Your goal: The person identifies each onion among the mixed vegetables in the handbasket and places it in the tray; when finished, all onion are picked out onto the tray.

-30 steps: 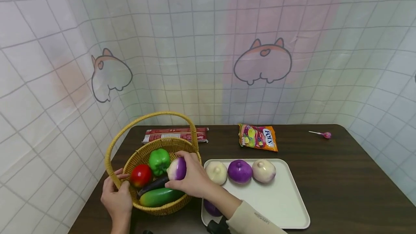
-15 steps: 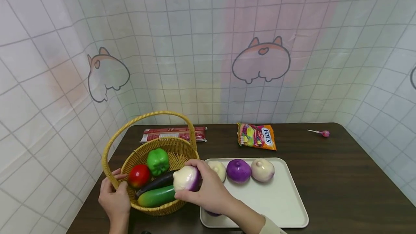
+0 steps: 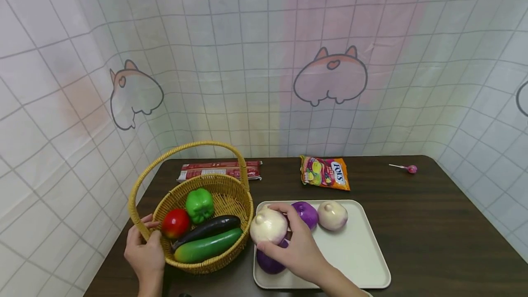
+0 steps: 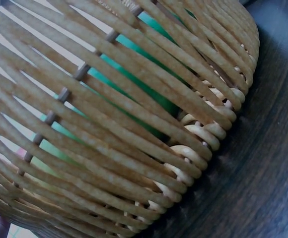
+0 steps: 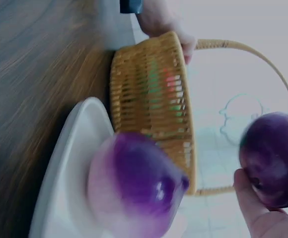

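While the left hand (image 3: 145, 255) grips the wicker basket (image 3: 231, 191) by the base of its handle at lower left of the head view, fingers curled round the cane, the right hand (image 3: 303, 251) holds a white-and-purple onion (image 3: 269, 226) just over the near-left corner of the tray (image 3: 363, 260), fingers and thumb curled round it. Step in hand, as I read it: moving onions from basket to tray, this one at the put-down. Onion sits low over the tray's left edge, above another purple onion (image 3: 270, 262) and just right of the basket rim; can't tell if it touches the one under it. Next move likely calls for a free patch of tray to set it on, the bare right half looks best, then fingers opening without knocking the neighbours. Right wrist view is blurred: shows a purple onion (image 5: 134, 183) on the tray rim and a second one (image 5: 273, 158) against the fingertips (image 5: 248, 193). Counts: onions visible 4, one held, one under it, a purple one (image 3: 307, 212) and a pale one (image 3: 332, 215) in the tray's back row; a further one may be hidden behind the hand. Basket: 1 green pepper (image 3: 200, 204), 1 tomato (image 3: 176, 223), 1 aubergine (image 3: 208, 228), 1 cucumber (image 3: 206, 245). On the worktop (image 3: 433, 223) behind: 1 red packet (image 3: 218, 171), 1 sweets bag (image 3: 326, 173), 1 lollipop (image 3: 408, 168).
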{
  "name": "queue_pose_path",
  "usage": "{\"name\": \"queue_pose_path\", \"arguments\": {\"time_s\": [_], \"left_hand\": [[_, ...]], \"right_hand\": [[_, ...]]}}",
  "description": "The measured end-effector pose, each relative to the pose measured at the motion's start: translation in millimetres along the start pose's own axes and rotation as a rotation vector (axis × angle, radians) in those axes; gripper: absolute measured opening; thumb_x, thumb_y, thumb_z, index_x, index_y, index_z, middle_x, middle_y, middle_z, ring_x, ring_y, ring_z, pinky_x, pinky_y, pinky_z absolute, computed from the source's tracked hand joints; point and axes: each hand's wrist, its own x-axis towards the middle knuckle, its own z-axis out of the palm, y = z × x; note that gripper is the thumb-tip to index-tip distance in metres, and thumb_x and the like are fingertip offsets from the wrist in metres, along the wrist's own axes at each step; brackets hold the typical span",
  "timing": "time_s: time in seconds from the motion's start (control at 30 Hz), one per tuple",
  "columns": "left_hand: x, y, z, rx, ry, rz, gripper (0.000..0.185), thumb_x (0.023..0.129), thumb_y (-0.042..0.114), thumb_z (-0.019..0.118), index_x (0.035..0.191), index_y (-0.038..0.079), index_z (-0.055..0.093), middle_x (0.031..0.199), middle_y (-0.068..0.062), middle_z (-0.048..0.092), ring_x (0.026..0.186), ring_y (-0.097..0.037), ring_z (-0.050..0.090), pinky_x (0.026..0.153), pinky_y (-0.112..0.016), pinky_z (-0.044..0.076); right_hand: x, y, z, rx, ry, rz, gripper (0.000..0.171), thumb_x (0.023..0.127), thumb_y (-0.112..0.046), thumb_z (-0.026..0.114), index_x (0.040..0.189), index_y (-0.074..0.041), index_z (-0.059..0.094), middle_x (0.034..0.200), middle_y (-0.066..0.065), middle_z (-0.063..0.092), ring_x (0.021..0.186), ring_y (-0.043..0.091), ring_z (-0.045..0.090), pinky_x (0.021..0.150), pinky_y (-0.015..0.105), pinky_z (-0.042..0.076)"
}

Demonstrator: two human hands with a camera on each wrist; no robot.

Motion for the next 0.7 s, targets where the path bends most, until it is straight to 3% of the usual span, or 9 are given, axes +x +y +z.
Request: {"name": "queue_pose_path", "arguments": {"time_s": [0.2, 0.7], "left_hand": [[0.1, -0.1, 0.1, -0.003, -0.001, 0.003, 0.022, 0.073, -0.015, 0.053, 0.084, -0.007, 0.071, 0.105, -0.011, 0.067, 0.099, -0.007, 0.055, 0.084, -0.017, 0.035], [0.5, -2.1, 0.0, -0.015, 0.005, 0.002, 0.022, 0.072, -0.016, 0.054, 0.084, -0.007, 0.071, 0.105, -0.010, 0.068, 0.098, -0.006, 0.055, 0.084, -0.017, 0.036]], "right_hand": [[-7, 12, -16, 0.101, 0.093, 0.005, 0.064, 0.076, -0.009, 0.082, 0.129, -0.010, 0.046, 0.131, 0.010, 0.049, 0.116, 0.025, 0.056, 0.096, 0.030, 0.048], [-29, 38, -43, 0.032, 0.308, 0.097, 0.063, 0.076, -0.005, 0.080, 0.129, -0.005, 0.046, 0.129, 0.008, 0.052, 0.113, 0.017, 0.054, 0.090, 0.022, 0.048]]}}
